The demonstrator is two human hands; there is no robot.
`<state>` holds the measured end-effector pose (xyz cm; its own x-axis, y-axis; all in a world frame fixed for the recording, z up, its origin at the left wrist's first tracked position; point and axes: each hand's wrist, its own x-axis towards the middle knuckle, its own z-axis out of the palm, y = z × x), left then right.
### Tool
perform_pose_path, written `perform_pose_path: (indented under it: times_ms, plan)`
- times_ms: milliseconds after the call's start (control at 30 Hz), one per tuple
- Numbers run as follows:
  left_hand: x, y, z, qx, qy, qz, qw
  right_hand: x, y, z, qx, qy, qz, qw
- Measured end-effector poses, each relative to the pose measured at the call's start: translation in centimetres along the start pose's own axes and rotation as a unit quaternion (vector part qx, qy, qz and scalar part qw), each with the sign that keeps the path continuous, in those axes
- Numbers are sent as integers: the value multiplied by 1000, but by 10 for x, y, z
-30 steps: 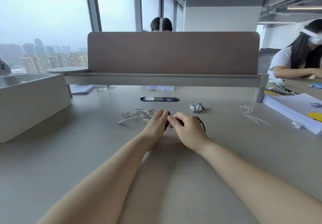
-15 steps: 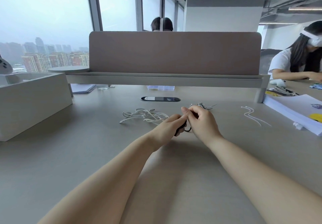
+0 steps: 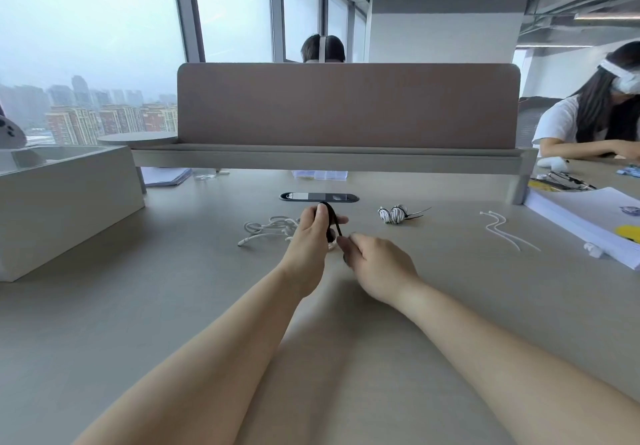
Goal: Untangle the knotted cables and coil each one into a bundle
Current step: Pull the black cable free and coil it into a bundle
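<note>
Grey desk surface (image 3: 450, 306) stretched out under a brown divider panel (image 3: 346, 105), with tall windows and a hazy skyline behind it. Both bare forearms reached forward to the middle of the desk. The left hand (image 3: 311, 233) was raised a little off the surface, its fingers curled round a loop of black cable (image 3: 331, 216) that arched over the fingertips. The right hand (image 3: 377, 261) sat just beside and nearer to the camera, thumb and forefinger pinching the lower run of the same cable. A loose white cable tangle (image 3: 266, 228) lay on the desk partly behind the left hand. A striped coiled bundle (image 3: 393, 214) rested further right, well apart from the hands, and thin white strands (image 3: 502, 230) lay beyond that. A black oval grommet (image 3: 318, 197) was set into the desk just past the left hand. A pale box (image 3: 62, 202) stood at the left, a paper stack (image 3: 588, 216) at the right edge, and a seated person (image 3: 595, 122) leaned over the neighbouring desk.
</note>
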<state>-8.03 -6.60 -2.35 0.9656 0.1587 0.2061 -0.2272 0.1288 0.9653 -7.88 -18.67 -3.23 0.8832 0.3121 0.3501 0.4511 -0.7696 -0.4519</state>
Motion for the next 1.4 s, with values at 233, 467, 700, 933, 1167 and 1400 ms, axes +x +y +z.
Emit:
perform_pose_path:
  times_ms: [233,467,700,933,1167,1400]
  plan:
    - [3,-1,3,-43,13,-5,999,-3,-2,4,-102,-42,-23,994]
    - [5,1,-6,72,46,36,996,-7,1,5,-116,28,-124,985]
    - [0,-6,-5,192,-85,22,977,-4,8,2,16,201,-94,975]
    - [-11,3,4,166,-216,-3,962,3,17,-6,84,214,-25,973]
    - [-18,8,9,145,-261,11,954,10,21,-9,180,207,34,961]
    - [-12,-2,6,171,-180,32,968,11,20,-7,144,154,54,976]
